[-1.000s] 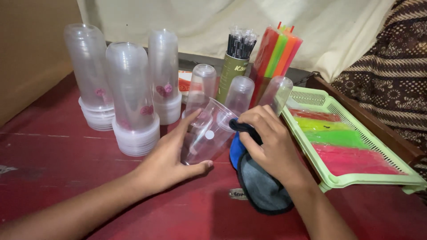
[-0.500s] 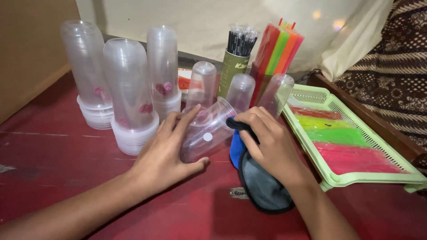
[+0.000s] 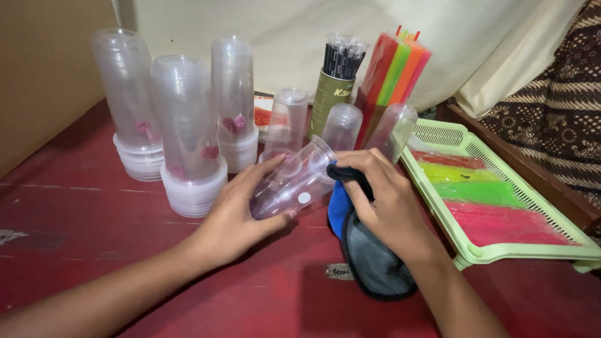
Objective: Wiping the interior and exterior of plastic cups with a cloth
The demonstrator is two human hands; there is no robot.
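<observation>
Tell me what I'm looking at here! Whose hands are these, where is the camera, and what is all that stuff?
The camera sits on a person's head and looks down, so you see that person's own two arms reaching out. The left hand holds a clear plastic cup tipped on its side. The right hand presses a dark cloth at the cup's open mouth. Everything rests on a red table. Behind the hands stand tall stacks of clear cups turned upside down, with a few smaller cups beside them. There is also a green tin of black straws, a bundle of bright straws, and a light green tray holding strips of red, green and yellow.
</observation>
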